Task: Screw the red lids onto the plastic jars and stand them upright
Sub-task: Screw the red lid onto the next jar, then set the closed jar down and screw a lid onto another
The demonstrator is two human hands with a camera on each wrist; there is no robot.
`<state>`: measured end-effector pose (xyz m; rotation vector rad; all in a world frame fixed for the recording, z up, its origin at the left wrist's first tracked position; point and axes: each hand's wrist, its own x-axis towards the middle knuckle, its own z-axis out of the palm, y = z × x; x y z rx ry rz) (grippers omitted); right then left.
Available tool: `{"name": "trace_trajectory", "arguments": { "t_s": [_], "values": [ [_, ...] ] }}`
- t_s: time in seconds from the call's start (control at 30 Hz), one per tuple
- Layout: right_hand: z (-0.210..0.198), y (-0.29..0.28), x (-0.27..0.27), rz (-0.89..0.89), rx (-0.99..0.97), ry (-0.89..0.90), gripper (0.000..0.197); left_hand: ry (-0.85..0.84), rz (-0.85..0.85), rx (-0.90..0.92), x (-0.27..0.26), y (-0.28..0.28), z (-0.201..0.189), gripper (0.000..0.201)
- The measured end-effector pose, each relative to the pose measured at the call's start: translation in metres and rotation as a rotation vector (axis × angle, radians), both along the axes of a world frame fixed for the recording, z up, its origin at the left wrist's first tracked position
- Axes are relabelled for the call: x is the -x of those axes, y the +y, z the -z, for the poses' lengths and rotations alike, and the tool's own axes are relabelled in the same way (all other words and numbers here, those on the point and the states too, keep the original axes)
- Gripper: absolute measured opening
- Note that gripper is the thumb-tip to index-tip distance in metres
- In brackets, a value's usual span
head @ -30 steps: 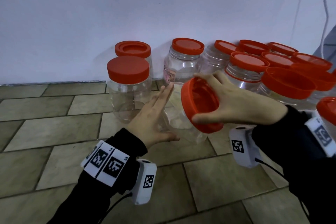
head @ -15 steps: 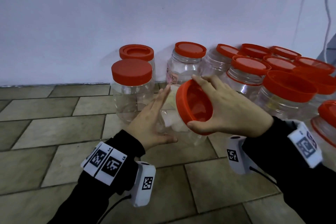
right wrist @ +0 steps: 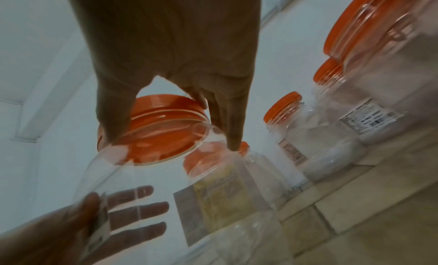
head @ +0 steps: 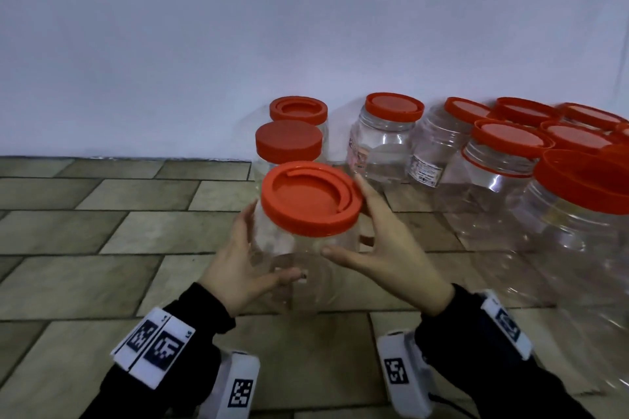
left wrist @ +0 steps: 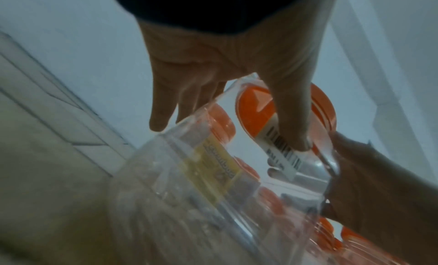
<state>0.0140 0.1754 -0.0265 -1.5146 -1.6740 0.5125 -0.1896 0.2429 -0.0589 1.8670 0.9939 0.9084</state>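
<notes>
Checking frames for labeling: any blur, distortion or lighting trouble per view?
Head: sharp centre on the lid, jars at the right edge stretched and smeared. Left wrist: dim, soft, jar in the left hand blurred. Right wrist: right hand backlit dark against the pale wall, the jar streaked.

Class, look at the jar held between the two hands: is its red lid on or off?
On. The red lid covers the jar mouth, top face up; whether fully screwed tight, cannot tell.

Head view downward; wrist views close, upward.
</notes>
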Motion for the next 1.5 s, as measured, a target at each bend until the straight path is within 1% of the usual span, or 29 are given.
{"name": "trace_trajectory", "arguments": {
  "t_s": [0.1, 0.27, 0.4, 0.5, 0.53, 0.57, 0.63, 0.67, 0.7, 0.73, 0.8, 0.87, 0.93, 0.97, 1.03, 1.1, 1.2, 1.27, 1.37, 1.43, 1.5],
  "values": [
    [0.001, 0.012, 0.013, -0.057, -0.006, 0.006, 0.106, -0.025, -0.042, 0.059, 0.012, -0.002, 0.005, 0.141],
    [0.002, 0.029, 0.025, -0.129, -0.022, 0.098, 0.093, -0.043, -0.088, 0.055, 0.025, 0.012, 0.011, 0.138],
    [0.003, 0.033, 0.009, -0.190, 0.009, 0.089, 0.089, -0.008, -0.103, 0.050, 0.026, 0.016, 0.010, 0.143],
    [0.002, 0.031, -0.017, -0.174, 0.016, 0.061, 0.085, 0.035, -0.224, -0.050, 0.026, 0.007, -0.001, 0.150],
    [0.000, 0.031, -0.027, -0.160, 0.002, 0.054, 0.083, 0.019, -0.286, -0.103, 0.024, 0.000, -0.007, 0.146],
    [-0.002, 0.031, -0.037, -0.144, -0.011, 0.052, 0.082, -0.007, -0.344, -0.184, 0.021, -0.008, -0.016, 0.137],
    [-0.008, 0.033, -0.057, -0.115, -0.043, 0.049, 0.080, -0.064, -0.384, -0.402, 0.009, -0.029, -0.038, 0.105],
    [-0.010, 0.034, -0.067, -0.099, -0.061, 0.044, 0.076, -0.085, -0.360, -0.494, -0.001, -0.038, -0.048, 0.093],
    [-0.012, 0.036, -0.077, -0.081, -0.070, 0.041, 0.072, -0.106, -0.310, -0.543, -0.015, -0.048, -0.055, 0.085],
    [-0.015, 0.037, -0.086, -0.066, -0.076, 0.038, 0.067, -0.127, -0.245, -0.548, -0.032, -0.056, -0.061, 0.080],
    [-0.020, 0.040, -0.102, -0.054, -0.092, 0.031, 0.060, -0.130, -0.105, -0.523, -0.071, -0.065, -0.062, 0.076],
    [-0.026, 0.046, -0.117, -0.034, -0.108, 0.024, 0.054, -0.107, 0.006, -0.480, -0.111, -0.061, -0.053, 0.073],
    [-0.031, 0.057, -0.129, 0.015, -0.144, 0.028, 0.051, -0.075, 0.049, -0.401, -0.148, -0.042, -0.042, 0.071],
    [-0.034, 0.064, -0.133, 0.047, -0.170, 0.033, 0.050, -0.058, 0.048, -0.356, -0.166, -0.027, -0.035, 0.074],
    [-0.039, 0.079, -0.139, 0.095, -0.219, 0.046, 0.048, -0.036, 0.000, -0.249, -0.198, 0.008, -0.025, 0.081],
    [-0.044, 0.096, -0.142, 0.137, -0.229, 0.022, 0.049, -0.020, -0.089, -0.161, -0.226, 0.048, -0.020, 0.085],
    [-0.048, 0.123, -0.149, 0.199, -0.208, -0.064, 0.054, 0.035, -0.202, -0.056, -0.253, 0.105, -0.014, 0.099],
    [-0.046, 0.142, -0.157, 0.246, -0.189, -0.139, 0.059, 0.024, -0.264, 0.016, -0.261, 0.135, -0.005, 0.107],
    [-0.037, 0.167, -0.168, 0.299, -0.141, -0.248, 0.065, -0.083, -0.292, 0.159, -0.269, 0.156, 0.015, 0.114],
    [-0.031, 0.178, -0.170, 0.292, -0.115, -0.309, 0.063, -0.097, -0.282, 0.235, -0.274, 0.159, 0.028, 0.115],
    [-0.027, 0.182, -0.168, 0.285, -0.110, -0.357, 0.058, -0.110, -0.279, 0.242, -0.277, 0.163, 0.036, 0.118]
  ]
}}
